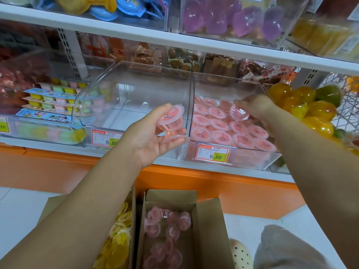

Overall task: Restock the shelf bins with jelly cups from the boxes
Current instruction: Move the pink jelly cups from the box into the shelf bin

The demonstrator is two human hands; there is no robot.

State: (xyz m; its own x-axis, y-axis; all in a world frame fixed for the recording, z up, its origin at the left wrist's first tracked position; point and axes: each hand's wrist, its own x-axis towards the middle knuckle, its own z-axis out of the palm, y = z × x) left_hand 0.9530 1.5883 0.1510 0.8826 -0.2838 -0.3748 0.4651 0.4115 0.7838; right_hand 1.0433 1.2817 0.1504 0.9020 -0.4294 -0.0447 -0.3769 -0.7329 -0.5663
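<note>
The left hand [153, 137] curls its fingers around two pink cups [171, 117] before the empty bin [136, 84]. The right hand [255, 106] pinches another cup [238, 113] above the pink-filled bin [272, 159]. More pink cups lie in the box [206, 230] on the floor [19, 210].

Left clear bin [108, 98] roomy inside, right bin [252, 158] crowded with pink jelly cups [219, 125], upper shelf [174, 40] close overhead.
</note>
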